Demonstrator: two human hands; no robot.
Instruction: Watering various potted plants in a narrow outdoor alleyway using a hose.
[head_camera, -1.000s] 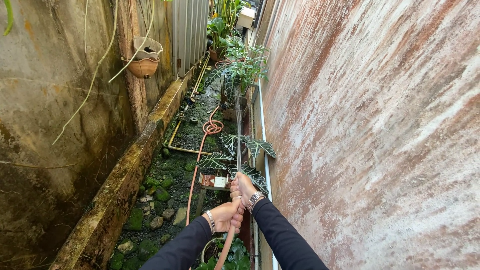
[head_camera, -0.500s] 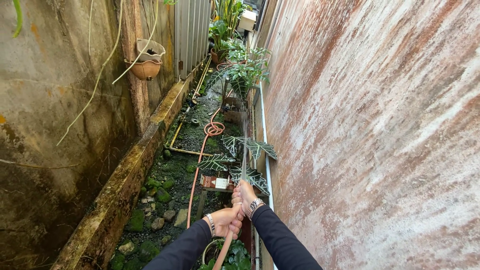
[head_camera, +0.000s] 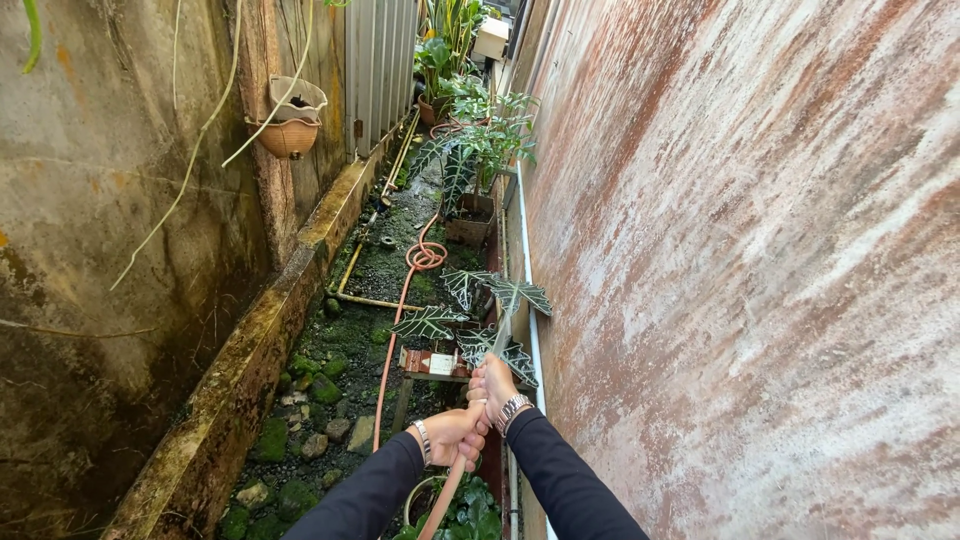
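Rust-streaked wall (head_camera: 760, 250), right; mossy ground (head_camera: 350, 340), left.
Striped-leaf plants (head_camera: 500, 295), just beyond the hands.
Salmon hose (head_camera: 447, 490): long axis near-to-far, rising from bottom centre through both fists.
Right hand (head_camera: 492, 381): farther grip, closed on hose end.
Left hand (head_camera: 452, 434): nearer, closed round hose.

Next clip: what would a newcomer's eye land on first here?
Probably the huge rust-streaked wall filling the right side. Then, at bottom centre, the left hand and right hand gripping a salmon-pink garden hose, above dark arrow-shaped leaves with white veins along the mossy alley.
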